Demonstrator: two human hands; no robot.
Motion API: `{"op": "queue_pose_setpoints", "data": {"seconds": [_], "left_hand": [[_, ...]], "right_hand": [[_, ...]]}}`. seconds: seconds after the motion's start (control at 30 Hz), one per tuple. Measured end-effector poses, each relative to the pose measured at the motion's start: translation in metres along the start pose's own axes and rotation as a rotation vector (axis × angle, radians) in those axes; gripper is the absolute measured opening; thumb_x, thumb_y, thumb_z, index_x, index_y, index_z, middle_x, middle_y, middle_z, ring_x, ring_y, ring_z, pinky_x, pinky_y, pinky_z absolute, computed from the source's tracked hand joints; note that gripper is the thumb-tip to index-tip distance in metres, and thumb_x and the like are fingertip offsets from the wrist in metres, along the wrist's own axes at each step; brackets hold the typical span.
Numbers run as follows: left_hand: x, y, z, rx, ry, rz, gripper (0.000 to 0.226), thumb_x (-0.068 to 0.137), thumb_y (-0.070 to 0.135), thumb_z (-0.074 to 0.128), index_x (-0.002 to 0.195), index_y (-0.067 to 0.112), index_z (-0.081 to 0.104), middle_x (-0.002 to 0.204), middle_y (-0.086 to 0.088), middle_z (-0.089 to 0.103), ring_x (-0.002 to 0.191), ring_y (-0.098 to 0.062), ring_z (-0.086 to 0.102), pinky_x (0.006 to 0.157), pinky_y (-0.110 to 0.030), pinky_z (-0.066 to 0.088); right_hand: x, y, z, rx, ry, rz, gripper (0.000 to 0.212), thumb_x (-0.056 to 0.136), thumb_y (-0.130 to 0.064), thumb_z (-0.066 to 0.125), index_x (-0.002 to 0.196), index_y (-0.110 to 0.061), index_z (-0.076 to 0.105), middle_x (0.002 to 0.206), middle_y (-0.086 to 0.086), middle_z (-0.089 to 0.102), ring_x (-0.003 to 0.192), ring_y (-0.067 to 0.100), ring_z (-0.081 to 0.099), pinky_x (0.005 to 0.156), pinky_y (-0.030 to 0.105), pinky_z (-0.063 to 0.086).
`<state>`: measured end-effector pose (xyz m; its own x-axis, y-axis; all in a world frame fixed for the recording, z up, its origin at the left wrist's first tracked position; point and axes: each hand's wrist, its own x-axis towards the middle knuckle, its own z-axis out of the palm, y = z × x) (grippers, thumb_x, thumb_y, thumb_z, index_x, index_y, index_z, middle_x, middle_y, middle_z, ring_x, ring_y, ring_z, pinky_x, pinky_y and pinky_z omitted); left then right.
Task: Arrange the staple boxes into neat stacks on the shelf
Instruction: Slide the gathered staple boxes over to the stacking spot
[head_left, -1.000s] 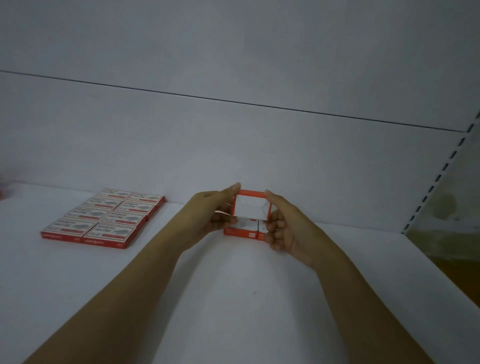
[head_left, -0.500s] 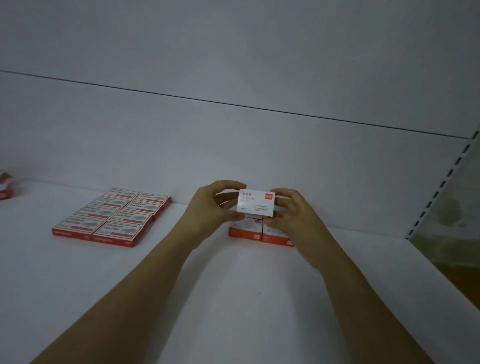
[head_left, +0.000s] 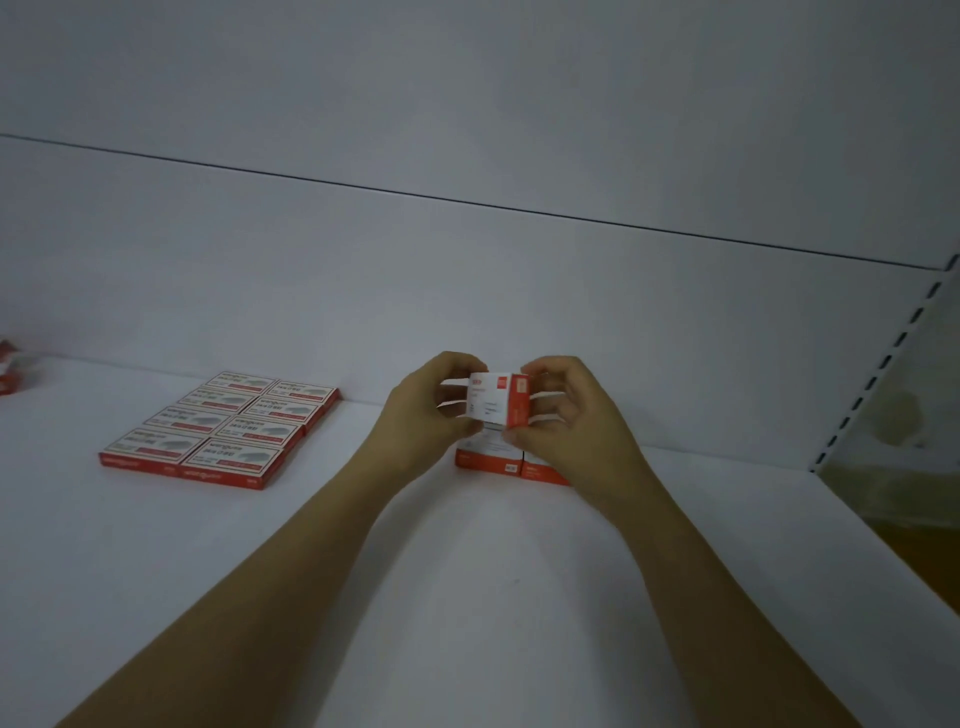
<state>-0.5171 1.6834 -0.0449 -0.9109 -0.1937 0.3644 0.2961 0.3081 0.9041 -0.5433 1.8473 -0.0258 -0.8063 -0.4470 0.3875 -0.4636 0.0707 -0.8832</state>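
Red-and-white staple boxes (head_left: 218, 431), white shelf (head_left: 467, 597)

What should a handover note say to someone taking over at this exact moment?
Left hand and right hand: together gripping one small box in the air, above two boxes side by side near the back of the shelf.
Done: a flat grid of boxes lies to the left.
Left: set the held box down squarely; more boxes wait at the far left edge.
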Motion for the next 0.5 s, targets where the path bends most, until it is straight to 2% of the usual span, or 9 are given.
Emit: {"op": "queue_pose_setpoints", "data": {"seconds": [0.1,0.23,0.3,0.4,0.5], "left_hand": [[-0.002,0.001,0.003,-0.02,-0.045,0.005,0.043,0.078,-0.015,0.061,0.107,0.016,0.057,0.109,0.002,0.063,0.092,-0.016,0.066,0.072,-0.026,0.057],[-0.005,0.002,0.004,-0.016,-0.101,-0.002,0.043,0.08,-0.013,0.06,0.107,0.02,0.056,0.11,0.005,0.061,0.081,-0.009,0.065,0.066,-0.021,0.055],[-0.005,0.003,0.003,-0.01,-0.106,-0.011,0.045,0.079,-0.015,0.06,0.109,0.019,0.055,0.108,0.009,0.059,0.077,-0.005,0.064,0.065,-0.018,0.055],[-0.004,0.005,0.001,-0.012,-0.079,-0.016,0.045,0.078,-0.016,0.059,0.11,0.014,0.054,0.108,0.009,0.058,0.079,-0.008,0.063,0.061,-0.015,0.054],[-0.005,0.008,-0.002,0.032,-0.039,0.004,0.044,0.076,-0.009,0.067,0.109,0.019,0.055,0.11,0.014,0.059,0.087,-0.013,0.063,0.065,-0.023,0.058]], "right_hand": [[-0.005,-0.001,0.008,-0.007,-0.033,-0.036,0.047,0.07,-0.002,0.077,0.095,-0.031,0.049,0.099,-0.003,0.059,0.084,0.012,0.062,0.073,0.024,0.056],[-0.008,-0.002,0.011,-0.091,-0.035,-0.058,0.05,0.069,-0.007,0.08,0.095,-0.034,0.048,0.102,0.002,0.058,0.087,0.017,0.063,0.075,0.029,0.057],[-0.008,-0.003,0.009,-0.088,-0.037,-0.059,0.048,0.07,-0.007,0.079,0.095,-0.032,0.048,0.102,0.002,0.059,0.086,0.015,0.063,0.075,0.027,0.057],[-0.006,-0.002,0.002,-0.084,-0.024,-0.034,0.044,0.073,-0.006,0.077,0.095,-0.033,0.048,0.103,-0.005,0.06,0.09,0.012,0.064,0.075,0.025,0.057],[-0.004,0.005,-0.009,-0.282,0.062,-0.018,0.041,0.076,-0.009,0.075,0.101,-0.029,0.048,0.108,-0.006,0.059,0.096,0.013,0.061,0.071,0.017,0.055]]}}
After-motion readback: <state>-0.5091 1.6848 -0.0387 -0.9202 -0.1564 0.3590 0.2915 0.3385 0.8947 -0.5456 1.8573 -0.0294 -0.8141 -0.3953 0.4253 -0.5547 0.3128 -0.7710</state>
